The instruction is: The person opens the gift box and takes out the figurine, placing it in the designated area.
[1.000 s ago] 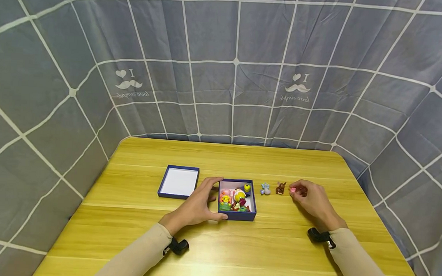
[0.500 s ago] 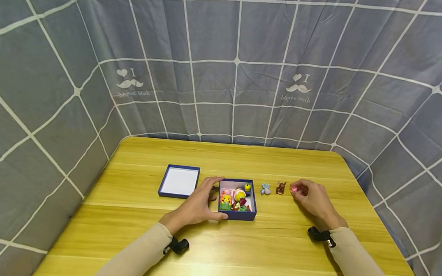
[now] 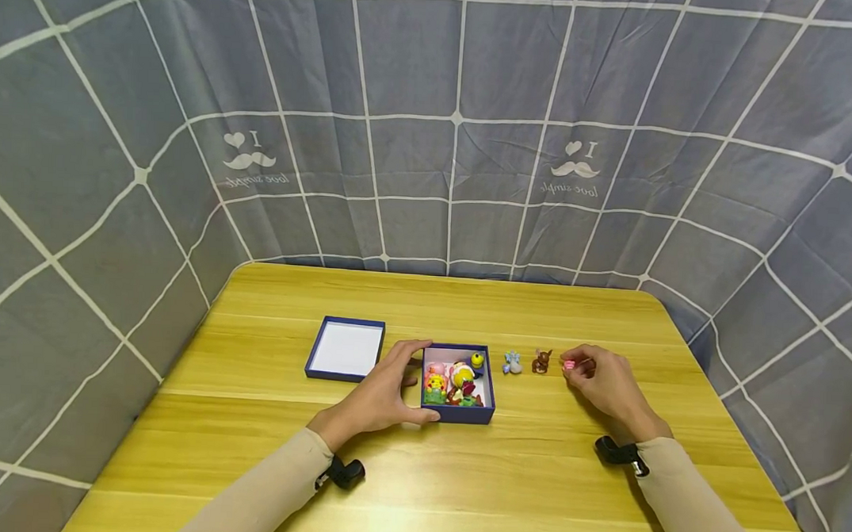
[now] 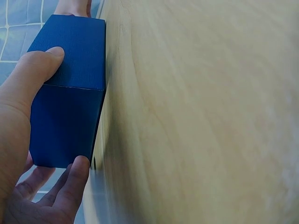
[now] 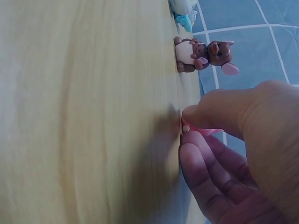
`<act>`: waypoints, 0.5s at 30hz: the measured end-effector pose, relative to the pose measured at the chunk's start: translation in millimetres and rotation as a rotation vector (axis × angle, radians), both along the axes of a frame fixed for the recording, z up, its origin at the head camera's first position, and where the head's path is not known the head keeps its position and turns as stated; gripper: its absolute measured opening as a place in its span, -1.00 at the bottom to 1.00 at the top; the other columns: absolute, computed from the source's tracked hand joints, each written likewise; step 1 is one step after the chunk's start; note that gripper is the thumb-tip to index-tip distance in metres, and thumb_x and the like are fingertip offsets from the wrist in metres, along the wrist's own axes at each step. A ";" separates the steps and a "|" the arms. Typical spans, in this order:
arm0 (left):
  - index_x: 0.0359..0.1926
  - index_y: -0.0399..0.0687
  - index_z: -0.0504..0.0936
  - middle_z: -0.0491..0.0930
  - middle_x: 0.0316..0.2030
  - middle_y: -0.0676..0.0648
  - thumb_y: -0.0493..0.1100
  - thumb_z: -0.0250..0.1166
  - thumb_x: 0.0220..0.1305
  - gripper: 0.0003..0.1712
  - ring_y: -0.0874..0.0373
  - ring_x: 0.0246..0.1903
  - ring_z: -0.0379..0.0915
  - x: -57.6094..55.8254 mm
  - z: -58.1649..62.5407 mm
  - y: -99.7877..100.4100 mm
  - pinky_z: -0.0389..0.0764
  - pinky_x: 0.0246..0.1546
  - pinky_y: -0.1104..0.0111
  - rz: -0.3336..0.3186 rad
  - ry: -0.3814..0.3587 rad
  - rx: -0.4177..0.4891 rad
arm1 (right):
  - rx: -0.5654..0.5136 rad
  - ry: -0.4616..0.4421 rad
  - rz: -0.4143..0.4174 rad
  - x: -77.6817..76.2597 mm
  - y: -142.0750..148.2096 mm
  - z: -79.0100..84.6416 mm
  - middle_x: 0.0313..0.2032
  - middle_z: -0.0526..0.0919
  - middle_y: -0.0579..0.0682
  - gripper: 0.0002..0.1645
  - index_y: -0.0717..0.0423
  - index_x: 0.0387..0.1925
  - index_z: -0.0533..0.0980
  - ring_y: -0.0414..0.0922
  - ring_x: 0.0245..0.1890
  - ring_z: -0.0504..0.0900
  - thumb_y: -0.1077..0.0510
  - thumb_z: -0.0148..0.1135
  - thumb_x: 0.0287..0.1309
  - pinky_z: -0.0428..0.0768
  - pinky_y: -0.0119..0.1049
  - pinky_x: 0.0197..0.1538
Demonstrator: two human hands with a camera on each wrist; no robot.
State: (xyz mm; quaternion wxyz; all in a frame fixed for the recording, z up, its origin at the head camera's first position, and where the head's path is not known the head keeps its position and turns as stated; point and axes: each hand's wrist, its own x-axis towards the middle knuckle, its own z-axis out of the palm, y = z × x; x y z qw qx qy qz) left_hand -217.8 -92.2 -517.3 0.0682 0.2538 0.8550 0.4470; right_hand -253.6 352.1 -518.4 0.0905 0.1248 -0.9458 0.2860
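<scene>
Between the box (image 3: 466,415) and the right hand (image 3: 606,383), the straight path was blocked by a grey figurine (image 3: 515,367) and a brown figurine (image 3: 540,364); passage was left across the nearer surface (image 3: 517,476).

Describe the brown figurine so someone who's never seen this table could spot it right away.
On the yellow wooden table, find the open blue box of small toys. To its right in the head view, the brown figurine stands between a pale bluish figurine and the right hand, which pinches a pink piece. Its brown body, pale belly and pink ears set it apart.
</scene>
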 end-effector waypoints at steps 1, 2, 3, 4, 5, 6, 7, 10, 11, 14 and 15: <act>0.88 0.02 0.14 0.24 0.75 -0.16 0.11 0.86 0.21 0.44 -0.11 0.53 0.60 -0.1 0.2 0.0 0.74 0.57 0.07 -0.001 -0.001 0.001 | 0.002 0.002 0.000 0.0 -0.1 0.0 -0.26 0.86 -0.01 -0.80 0.18 0.03 0.84 -0.19 -0.30 0.69 0.35 0.56 0.42 0.65 -0.45 -0.24; 0.88 0.02 0.14 0.24 0.75 -0.16 0.11 0.86 0.21 0.44 -0.11 0.53 0.59 -0.2 0.4 -0.1 0.74 0.57 0.07 -0.002 -0.002 0.002 | 0.002 0.002 0.001 0.0 -0.2 0.1 -0.25 0.86 0.00 -0.79 0.18 0.03 0.84 -0.19 -0.30 0.69 0.35 0.56 0.41 0.65 -0.45 -0.24; 0.88 0.02 0.14 0.24 0.75 -0.16 0.11 0.86 0.21 0.44 -0.10 0.54 0.58 -0.2 0.5 -0.1 0.74 0.57 0.07 -0.002 -0.002 0.003 | 0.002 0.001 0.001 0.0 -0.3 0.1 -0.24 0.86 0.00 -0.78 0.18 0.03 0.84 -0.19 -0.30 0.69 0.35 0.57 0.41 0.65 -0.45 -0.24; 0.88 0.02 0.14 0.24 0.75 -0.15 0.10 0.86 0.21 0.44 -0.10 0.55 0.57 -0.3 0.6 -0.2 0.74 0.57 0.07 -0.003 -0.003 0.005 | 0.002 -0.001 0.002 0.0 -0.4 0.2 -0.23 0.86 0.01 -0.78 0.18 0.04 0.84 -0.18 -0.29 0.69 0.35 0.57 0.40 0.66 -0.46 -0.23; 0.88 0.02 0.14 0.24 0.75 -0.15 0.10 0.86 0.21 0.44 -0.10 0.55 0.57 -0.3 0.8 -0.2 0.74 0.58 0.07 -0.002 -0.004 0.005 | 0.000 -0.004 0.002 0.1 -0.5 0.3 -0.23 0.86 0.02 -0.77 0.19 0.05 0.84 -0.18 -0.28 0.70 0.35 0.57 0.40 0.66 -0.46 -0.23; 0.88 0.02 0.14 0.24 0.75 -0.15 0.10 0.86 0.21 0.44 -0.10 0.56 0.57 -0.2 0.9 -0.2 0.74 0.58 0.07 -0.002 -0.004 0.006 | -0.002 -0.007 0.003 0.3 -0.6 0.4 -0.21 0.86 0.03 -0.76 0.19 0.05 0.83 -0.17 -0.28 0.70 0.35 0.58 0.40 0.67 -0.46 -0.23; 0.88 0.02 0.14 0.24 0.75 -0.15 0.10 0.86 0.20 0.44 -0.10 0.56 0.56 -0.2 1.0 -0.1 0.73 0.58 0.07 -0.001 -0.006 0.007 | -0.005 -0.009 0.004 0.5 -0.6 0.6 -0.20 0.86 0.05 -0.75 0.20 0.06 0.83 -0.17 -0.27 0.71 0.35 0.58 0.40 0.67 -0.46 -0.23; 0.88 0.03 0.14 0.24 0.76 -0.15 0.09 0.86 0.20 0.44 -0.11 0.55 0.57 0.1 1.1 0.2 0.73 0.58 0.06 0.000 -0.012 0.010 | -0.005 -0.005 0.002 2.1 0.1 1.5 -0.12 0.83 0.13 -0.72 0.20 0.10 0.83 -0.15 -0.25 0.72 0.33 0.59 0.40 0.67 -0.44 -0.21; 0.88 0.03 0.14 0.23 0.76 -0.15 0.10 0.86 0.20 0.44 -0.11 0.54 0.58 0.2 1.1 0.4 0.73 0.58 0.06 -0.001 -0.013 0.011 | -0.003 0.002 0.001 3.0 0.5 2.2 -0.09 0.81 0.16 -0.70 0.20 0.12 0.82 -0.15 -0.25 0.72 0.33 0.60 0.40 0.67 -0.43 -0.22; 0.88 0.04 0.14 0.23 0.76 -0.15 0.12 0.86 0.21 0.44 -0.11 0.52 0.62 0.6 0.9 -0.5 0.72 0.59 0.07 0.000 -0.014 0.008 | 0.008 0.051 -0.002 5.4 -0.5 5.1 -0.02 0.74 0.25 -0.64 0.22 0.18 0.81 -0.19 -0.27 0.68 0.32 0.62 0.39 0.65 -0.41 -0.23; 0.88 0.05 0.14 0.23 0.77 -0.15 0.12 0.86 0.21 0.44 -0.11 0.52 0.62 0.8 1.0 -1.0 0.72 0.59 0.07 0.002 -0.011 0.004 | 0.008 0.074 0.000 6.0 -1.5 6.2 0.00 0.72 0.28 -0.61 0.23 0.20 0.81 -0.21 -0.29 0.67 0.32 0.63 0.39 0.64 -0.41 -0.25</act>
